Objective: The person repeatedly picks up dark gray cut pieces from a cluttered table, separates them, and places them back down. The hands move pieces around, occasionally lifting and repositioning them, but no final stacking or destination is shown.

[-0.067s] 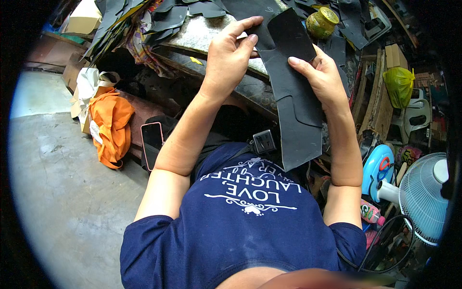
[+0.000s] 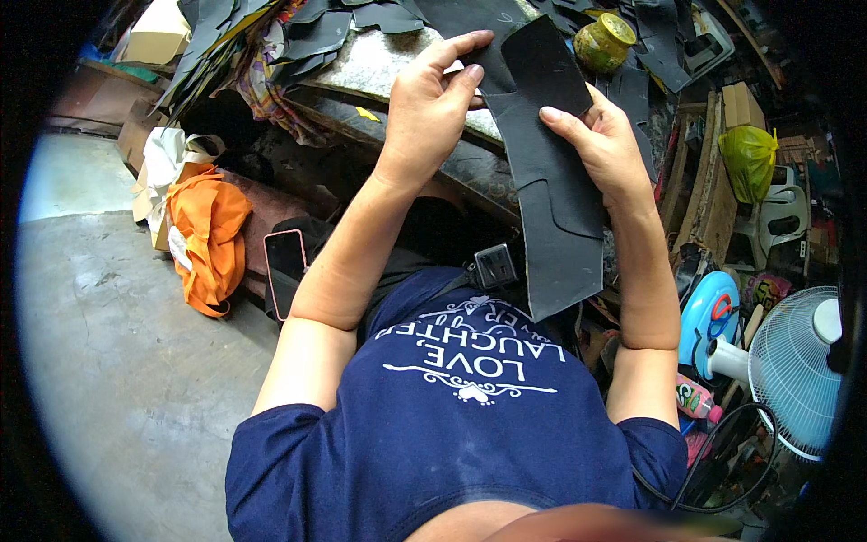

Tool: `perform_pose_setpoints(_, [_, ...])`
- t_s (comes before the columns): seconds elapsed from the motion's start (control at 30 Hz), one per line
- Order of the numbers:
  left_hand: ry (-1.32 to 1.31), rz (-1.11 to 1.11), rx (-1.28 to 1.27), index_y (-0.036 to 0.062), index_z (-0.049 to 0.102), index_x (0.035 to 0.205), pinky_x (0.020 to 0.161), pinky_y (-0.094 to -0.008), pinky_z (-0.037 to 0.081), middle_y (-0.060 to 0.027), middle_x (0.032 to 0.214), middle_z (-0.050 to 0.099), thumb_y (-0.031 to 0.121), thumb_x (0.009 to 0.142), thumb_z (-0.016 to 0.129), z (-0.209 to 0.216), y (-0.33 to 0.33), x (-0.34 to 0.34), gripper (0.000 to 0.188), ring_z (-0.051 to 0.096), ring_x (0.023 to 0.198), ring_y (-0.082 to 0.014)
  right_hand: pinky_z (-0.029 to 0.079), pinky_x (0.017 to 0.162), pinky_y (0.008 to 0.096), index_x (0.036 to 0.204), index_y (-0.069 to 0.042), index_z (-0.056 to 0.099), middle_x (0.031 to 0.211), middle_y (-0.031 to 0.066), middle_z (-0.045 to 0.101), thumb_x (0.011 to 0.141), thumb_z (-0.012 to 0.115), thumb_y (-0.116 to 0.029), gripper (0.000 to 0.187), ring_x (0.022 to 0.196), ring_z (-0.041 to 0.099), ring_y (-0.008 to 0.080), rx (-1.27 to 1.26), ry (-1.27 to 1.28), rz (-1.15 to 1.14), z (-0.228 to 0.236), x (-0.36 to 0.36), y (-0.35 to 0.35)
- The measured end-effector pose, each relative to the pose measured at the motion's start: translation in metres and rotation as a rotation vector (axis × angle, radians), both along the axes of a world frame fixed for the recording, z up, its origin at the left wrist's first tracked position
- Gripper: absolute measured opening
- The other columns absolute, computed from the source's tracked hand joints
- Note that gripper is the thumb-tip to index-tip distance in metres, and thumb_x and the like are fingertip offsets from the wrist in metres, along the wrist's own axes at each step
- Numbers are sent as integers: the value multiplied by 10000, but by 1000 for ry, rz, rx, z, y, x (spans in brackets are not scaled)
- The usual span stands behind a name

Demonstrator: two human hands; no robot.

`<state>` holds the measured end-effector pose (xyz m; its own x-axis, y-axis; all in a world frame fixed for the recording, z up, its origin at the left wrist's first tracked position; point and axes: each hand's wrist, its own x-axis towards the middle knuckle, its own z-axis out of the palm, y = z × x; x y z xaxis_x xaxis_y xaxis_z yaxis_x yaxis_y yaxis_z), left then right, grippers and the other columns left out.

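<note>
Both hands hold up a long piece of thin black sheet material (image 2: 560, 235), leather-like, over the near edge of the bench. Its lower end hangs toward my chest, and a curved seam or overlap crosses its middle. A darker, round-cornered flap (image 2: 546, 68) lies at its upper part. My left hand (image 2: 424, 113) pinches the sheet's left edge, thumb bent and index finger stretched along it. On the right side, my right hand (image 2: 605, 144) grips the piece with its thumb on top, just under the flap; its other fingers are mostly hidden behind.
Several black cut pieces (image 2: 321, 41) lie on the pale bench top (image 2: 375, 63). A stained yellow jar (image 2: 605, 43) stands beyond my right hand. An orange bag (image 2: 208, 230) and pink-edged phone (image 2: 286, 262) are at left; a fan (image 2: 795, 370) stands at right.
</note>
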<state>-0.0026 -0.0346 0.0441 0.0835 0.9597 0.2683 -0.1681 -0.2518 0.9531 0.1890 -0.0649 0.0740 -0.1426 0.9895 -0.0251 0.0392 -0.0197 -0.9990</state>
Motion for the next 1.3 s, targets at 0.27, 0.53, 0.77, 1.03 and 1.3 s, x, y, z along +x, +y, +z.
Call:
perform_pose_setpoints(0.27, [49,-17,6,29,596,1297,741,-205,540,-44,1146,652,45,950,574,3,0,-3,348,616,874,-54,572,686,261,1247,31,550,981,94,699,906,672,-73,377,785,676,123,-1,24,10,-6,1,3])
perform_pose_setpoints(0.53, [-43,-175,35,-34,476,1371,773,-243,549,-113,1078,635,-63,820,684,2,0,-3,590,620,867,-85,566,732,266,1250,30,545,1011,97,695,903,674,-69,383,823,674,126,-23,83,20,-12,2,2])
perform_pose_setpoints(0.77, [-82,-245,-43,-22,328,1483,996,-294,475,-144,1287,573,-112,774,681,8,-2,-2,797,587,1130,-171,523,731,245,1179,-14,585,1019,20,677,914,701,-171,329,874,624,78,41,120,-25,-15,0,5])
perform_pose_setpoints(1.03, [25,-264,-32,-23,332,1489,961,-264,473,-134,1291,574,-106,764,659,13,-5,-2,800,588,1113,-147,496,868,255,1091,-15,647,1013,19,679,931,663,-96,179,929,613,75,230,189,46,-16,10,15])
perform_pose_setpoints(1.3, [-40,-283,-23,-21,336,1487,958,-274,471,-124,1258,588,-88,767,667,17,-11,1,795,577,1116,-142,517,814,237,1087,6,635,1004,34,679,928,663,-87,186,897,618,68,128,211,81,-11,12,14])
